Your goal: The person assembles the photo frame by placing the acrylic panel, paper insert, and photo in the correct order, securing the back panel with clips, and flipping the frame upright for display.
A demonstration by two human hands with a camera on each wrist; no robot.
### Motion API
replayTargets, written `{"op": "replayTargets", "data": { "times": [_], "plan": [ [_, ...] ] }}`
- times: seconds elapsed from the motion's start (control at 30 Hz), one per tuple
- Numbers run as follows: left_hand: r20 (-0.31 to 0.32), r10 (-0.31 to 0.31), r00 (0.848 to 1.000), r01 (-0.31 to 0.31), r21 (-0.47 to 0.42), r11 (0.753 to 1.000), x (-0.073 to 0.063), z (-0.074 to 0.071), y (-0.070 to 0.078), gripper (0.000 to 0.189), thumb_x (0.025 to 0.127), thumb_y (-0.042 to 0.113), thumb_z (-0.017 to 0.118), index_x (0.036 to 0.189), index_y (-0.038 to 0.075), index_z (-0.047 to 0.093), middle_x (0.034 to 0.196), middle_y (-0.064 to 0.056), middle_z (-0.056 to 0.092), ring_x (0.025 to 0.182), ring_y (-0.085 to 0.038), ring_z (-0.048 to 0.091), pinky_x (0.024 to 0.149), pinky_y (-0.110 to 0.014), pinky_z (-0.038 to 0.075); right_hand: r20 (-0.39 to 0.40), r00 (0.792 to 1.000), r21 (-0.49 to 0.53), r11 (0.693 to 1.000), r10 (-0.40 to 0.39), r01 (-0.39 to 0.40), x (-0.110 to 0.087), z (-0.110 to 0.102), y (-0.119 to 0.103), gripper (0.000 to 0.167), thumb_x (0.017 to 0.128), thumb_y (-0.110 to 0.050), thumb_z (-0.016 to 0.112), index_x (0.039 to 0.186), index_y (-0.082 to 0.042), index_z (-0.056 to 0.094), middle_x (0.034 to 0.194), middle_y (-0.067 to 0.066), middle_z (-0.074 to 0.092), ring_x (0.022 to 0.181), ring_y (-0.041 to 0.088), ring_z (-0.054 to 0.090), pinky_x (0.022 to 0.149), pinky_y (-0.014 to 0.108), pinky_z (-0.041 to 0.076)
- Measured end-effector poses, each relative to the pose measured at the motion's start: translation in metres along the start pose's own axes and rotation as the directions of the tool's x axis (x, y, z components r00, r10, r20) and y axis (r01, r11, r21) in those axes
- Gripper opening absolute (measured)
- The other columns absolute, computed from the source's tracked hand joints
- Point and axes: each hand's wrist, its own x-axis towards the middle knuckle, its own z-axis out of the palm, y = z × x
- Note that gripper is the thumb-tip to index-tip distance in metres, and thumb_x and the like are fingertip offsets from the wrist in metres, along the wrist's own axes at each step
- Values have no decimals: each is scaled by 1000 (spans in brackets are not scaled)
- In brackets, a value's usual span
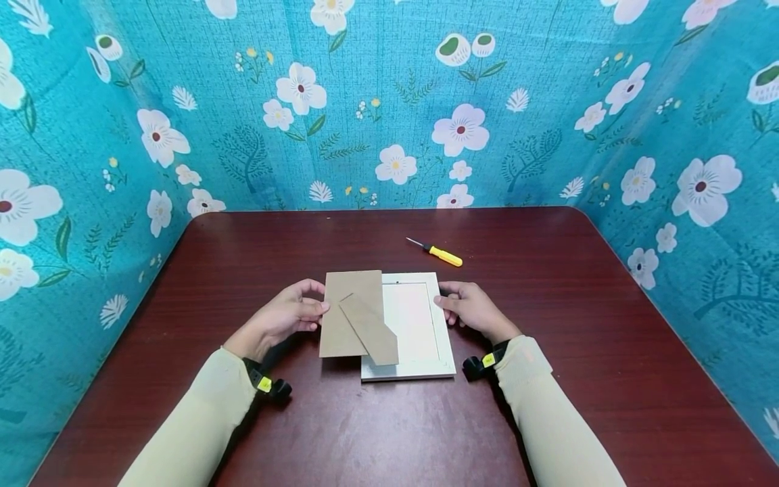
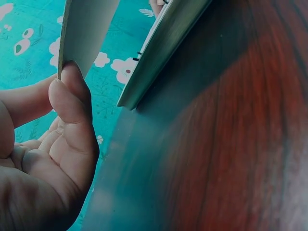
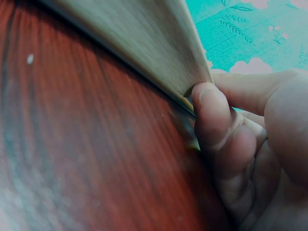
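A brown backing board [image 1: 347, 284] with an easel leg [image 1: 374, 331] on its face overlaps the left part of a white picture frame [image 1: 409, 369]. My left hand [image 1: 286, 314] pinches the board's left edge between thumb and fingers. In the left wrist view, the board [image 2: 86, 33] is raised above the table beside the frame [image 2: 163, 55]. My right hand [image 1: 475, 310] holds the frame's right side near its upper corner. The right wrist view shows thumb and fingers at that frame edge [image 3: 144, 43], its underside close over the tabletop.
Behind the frame lies a screwdriver [image 1: 445, 256] with a yellow handle, its tip toward the left. The dark red wooden table [image 1: 292, 237] ends at a blue flowered curtain [image 1: 365, 122] at the back and sides. Each wrist wears a black camera strap.
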Motion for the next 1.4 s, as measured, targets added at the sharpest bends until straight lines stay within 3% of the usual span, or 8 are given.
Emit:
{"op": "replayTargets", "data": {
  "times": [0.67,1.4],
  "plan": [
    [24,-8,1000,8,16,1000,14,20,4,34,94,2,61,122,0,41,77,-3,59,68,-18,58,60,-26,49,0,1000,1,1000,-8,8,0,0,-1,48,96,-22,64,137,0,52,65,7,59,54,18,55,44,27,42],
    [30,-14,999,14,6,1000,27,38,-3,33,93,0,61,120,0,42,79,-4,61,68,-18,61,60,-25,49,0,1000,-3,1000,-8,8,1,0,2,47,95,-23,64,136,-2,53,65,7,60,55,19,57,46,28,42]
  ]
}}
